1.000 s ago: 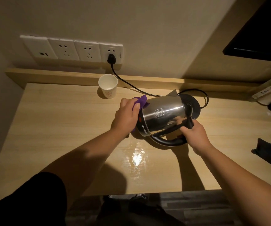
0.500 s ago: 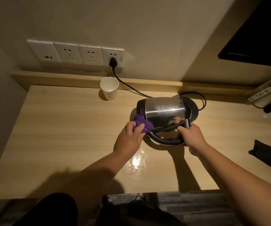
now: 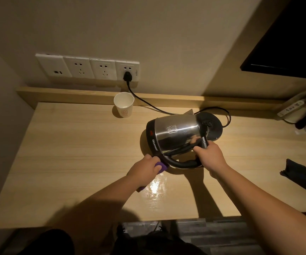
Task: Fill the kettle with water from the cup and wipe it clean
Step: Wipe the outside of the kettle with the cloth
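Tabletop kettle [image 3: 176,133] between gripping fingers [image 3: 197,149].

Beige wall [image 3: 166,34], wooden desk [image 3: 74,162], possibly tiled floor [image 3: 222,234].

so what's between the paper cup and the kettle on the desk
In the head view, the black power cord crosses the desk between the paper cup and the tilted kettle; otherwise bare wood.

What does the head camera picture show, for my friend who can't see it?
A person tilts a steel kettle by its black handle with the right hand, while the left hand wipes its bottom edge with a purple cloth. A white paper cup stands behind on the wooden table.
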